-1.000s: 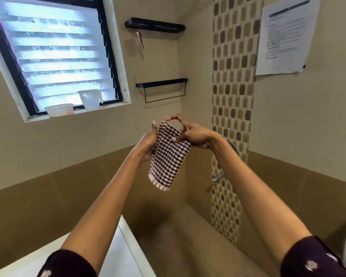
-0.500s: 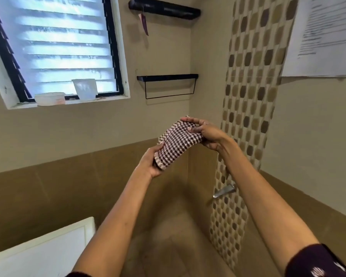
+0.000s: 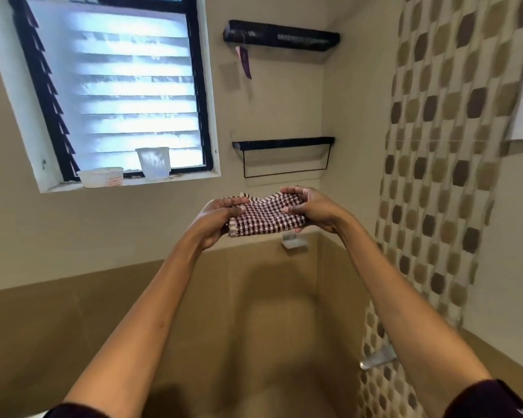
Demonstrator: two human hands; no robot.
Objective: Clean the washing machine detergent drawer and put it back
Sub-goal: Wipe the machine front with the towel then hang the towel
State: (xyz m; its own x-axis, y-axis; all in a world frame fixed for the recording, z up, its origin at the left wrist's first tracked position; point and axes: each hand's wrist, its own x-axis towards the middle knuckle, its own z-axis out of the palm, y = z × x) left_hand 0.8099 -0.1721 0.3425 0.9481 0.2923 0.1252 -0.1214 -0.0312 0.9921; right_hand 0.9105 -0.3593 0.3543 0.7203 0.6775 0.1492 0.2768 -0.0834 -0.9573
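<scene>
Looks like a bathroom or wash area in someone's home. Brown tiles (image 3: 43, 327) run along the lower walls, and a spotty mosaic strip (image 3: 441, 176) on the right has a metal tap (image 3: 378, 359) sticking out of it. There's a frosted louvre window (image 3: 127, 95) with a plastic tub (image 3: 101, 177) and cup (image 3: 153, 162) on the sill. In the corner, a black top shelf (image 3: 281, 36) and a lower shelf (image 3: 283, 143) with a rail.

Black rack (image 3: 284, 143) above — metal fitting (image 3: 295, 243) below

Daylight from louvred window (image 3: 127, 95) blown out; motion blur on patterned tiles (image 3: 441, 176); wide-angle bending at edges.
</scene>
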